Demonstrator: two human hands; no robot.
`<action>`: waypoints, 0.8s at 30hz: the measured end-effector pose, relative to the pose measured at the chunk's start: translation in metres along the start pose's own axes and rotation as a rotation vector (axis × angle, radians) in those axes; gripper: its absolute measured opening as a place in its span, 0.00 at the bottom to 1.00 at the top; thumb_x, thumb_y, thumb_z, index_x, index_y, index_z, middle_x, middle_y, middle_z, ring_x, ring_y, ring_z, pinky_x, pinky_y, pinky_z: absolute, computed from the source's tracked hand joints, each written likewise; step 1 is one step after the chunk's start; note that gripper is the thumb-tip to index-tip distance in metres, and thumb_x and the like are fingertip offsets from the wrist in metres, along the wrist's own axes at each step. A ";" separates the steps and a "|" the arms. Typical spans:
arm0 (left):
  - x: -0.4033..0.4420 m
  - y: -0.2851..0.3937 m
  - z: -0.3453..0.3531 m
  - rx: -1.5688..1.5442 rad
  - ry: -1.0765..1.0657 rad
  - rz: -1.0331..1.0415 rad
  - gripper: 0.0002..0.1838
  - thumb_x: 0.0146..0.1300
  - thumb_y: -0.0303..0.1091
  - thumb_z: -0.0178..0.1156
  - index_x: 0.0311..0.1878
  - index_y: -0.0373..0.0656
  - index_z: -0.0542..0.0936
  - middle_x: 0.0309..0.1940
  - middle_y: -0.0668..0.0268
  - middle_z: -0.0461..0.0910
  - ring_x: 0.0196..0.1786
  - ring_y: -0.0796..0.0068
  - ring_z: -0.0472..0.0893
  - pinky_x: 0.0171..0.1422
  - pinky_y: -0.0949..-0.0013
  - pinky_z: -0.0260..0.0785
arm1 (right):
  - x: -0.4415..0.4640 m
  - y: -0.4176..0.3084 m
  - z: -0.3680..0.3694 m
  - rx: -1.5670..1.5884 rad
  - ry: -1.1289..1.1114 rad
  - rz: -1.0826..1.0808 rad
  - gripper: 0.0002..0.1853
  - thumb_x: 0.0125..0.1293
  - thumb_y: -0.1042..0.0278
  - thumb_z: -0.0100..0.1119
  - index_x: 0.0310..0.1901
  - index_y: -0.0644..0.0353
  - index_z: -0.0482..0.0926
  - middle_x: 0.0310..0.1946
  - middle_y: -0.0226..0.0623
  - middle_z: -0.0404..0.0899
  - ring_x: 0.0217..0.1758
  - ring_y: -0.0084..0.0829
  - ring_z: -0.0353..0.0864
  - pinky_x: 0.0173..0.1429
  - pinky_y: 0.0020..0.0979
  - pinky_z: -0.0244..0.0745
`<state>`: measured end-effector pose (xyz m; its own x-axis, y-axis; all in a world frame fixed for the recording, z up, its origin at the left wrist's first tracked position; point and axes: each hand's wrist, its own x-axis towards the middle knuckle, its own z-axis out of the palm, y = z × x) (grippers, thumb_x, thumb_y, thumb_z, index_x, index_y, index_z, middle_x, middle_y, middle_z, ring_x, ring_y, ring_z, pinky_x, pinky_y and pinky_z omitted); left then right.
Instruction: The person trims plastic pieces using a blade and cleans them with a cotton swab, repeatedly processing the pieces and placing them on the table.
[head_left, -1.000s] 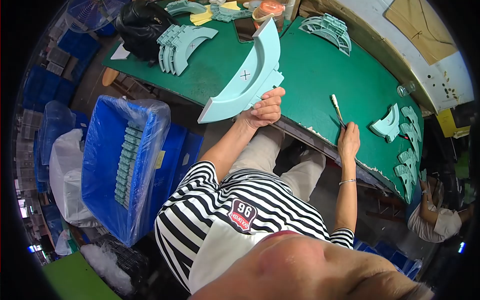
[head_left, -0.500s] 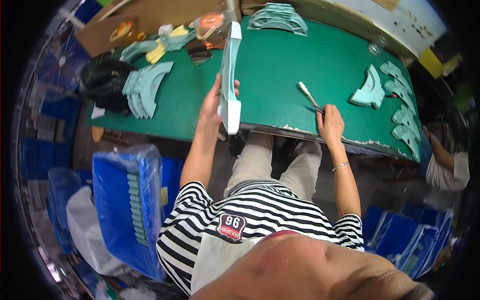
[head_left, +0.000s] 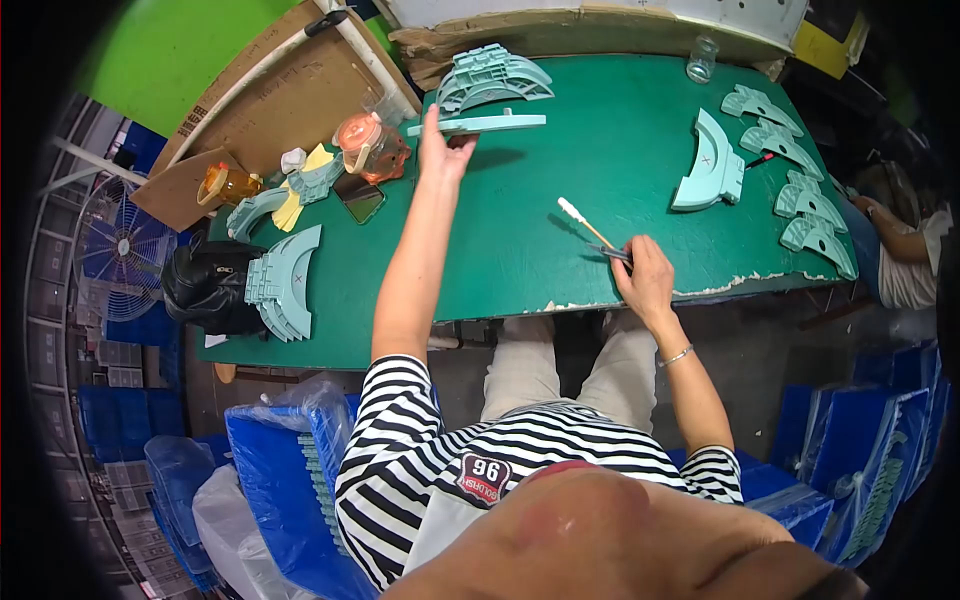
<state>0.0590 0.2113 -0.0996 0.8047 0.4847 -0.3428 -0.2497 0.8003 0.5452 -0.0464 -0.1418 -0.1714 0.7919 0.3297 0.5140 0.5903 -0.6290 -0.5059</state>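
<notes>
Near the back of the green table (head_left: 560,180), my left hand (head_left: 443,150) grips one end of a curved light-green part (head_left: 490,123), seen nearly edge-on above the surface. Just behind it lies a stack of similar parts (head_left: 495,78). My right hand (head_left: 645,272) is by the front edge, its fingers closed on a dark slim tool and a white-tipped swab (head_left: 572,210). To its right sits a curved part with an X mark (head_left: 708,165), beside a red-tipped pen (head_left: 758,160).
Several curved parts (head_left: 800,198) lie at the right edge, with a glass jar (head_left: 702,60) behind. At left are a black bag (head_left: 205,285), stacked parts (head_left: 285,282), a phone (head_left: 360,197) and an orange-lidded jar (head_left: 368,145). A co-worker's arm (head_left: 890,235) shows at right.
My left hand has carried the curved part from near my body to the table's back, turning it nearly flat. My right hand keeps its hold near the front edge. The view has shifted.
</notes>
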 end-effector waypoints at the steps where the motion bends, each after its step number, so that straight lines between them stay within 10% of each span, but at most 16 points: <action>1: 0.018 -0.012 0.004 0.050 0.019 0.050 0.28 0.59 0.47 0.68 0.57 0.43 0.72 0.56 0.55 0.70 0.59 0.55 0.71 0.66 0.42 0.67 | 0.000 0.000 0.000 0.011 0.002 0.020 0.12 0.54 0.71 0.65 0.31 0.61 0.68 0.28 0.41 0.70 0.32 0.44 0.73 0.34 0.42 0.68; 10: 0.137 -0.079 0.017 0.139 0.071 0.226 0.36 0.66 0.63 0.53 0.66 0.45 0.62 0.64 0.60 0.67 0.63 0.61 0.70 0.71 0.49 0.57 | 0.000 0.004 -0.002 0.091 0.069 0.101 0.13 0.52 0.69 0.66 0.30 0.61 0.69 0.25 0.39 0.70 0.28 0.42 0.73 0.31 0.40 0.67; 14: 0.132 -0.076 0.032 0.186 0.030 0.154 0.40 0.68 0.62 0.50 0.71 0.41 0.55 0.66 0.54 0.61 0.75 0.51 0.47 0.76 0.42 0.45 | 0.000 0.004 -0.002 0.090 0.069 0.104 0.12 0.52 0.69 0.65 0.30 0.61 0.69 0.25 0.40 0.70 0.28 0.43 0.73 0.31 0.41 0.67; 24: 0.157 -0.078 0.026 0.308 -0.038 0.038 0.37 0.67 0.62 0.48 0.65 0.39 0.64 0.66 0.42 0.55 0.69 0.38 0.54 0.74 0.43 0.47 | -0.003 0.004 0.002 0.073 0.068 0.081 0.12 0.52 0.69 0.65 0.30 0.60 0.69 0.25 0.39 0.70 0.29 0.42 0.74 0.32 0.40 0.68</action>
<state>0.2190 0.2159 -0.1760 0.8190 0.4937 -0.2924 -0.1096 0.6349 0.7648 -0.0461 -0.1438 -0.1757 0.8266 0.2298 0.5137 0.5363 -0.5982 -0.5954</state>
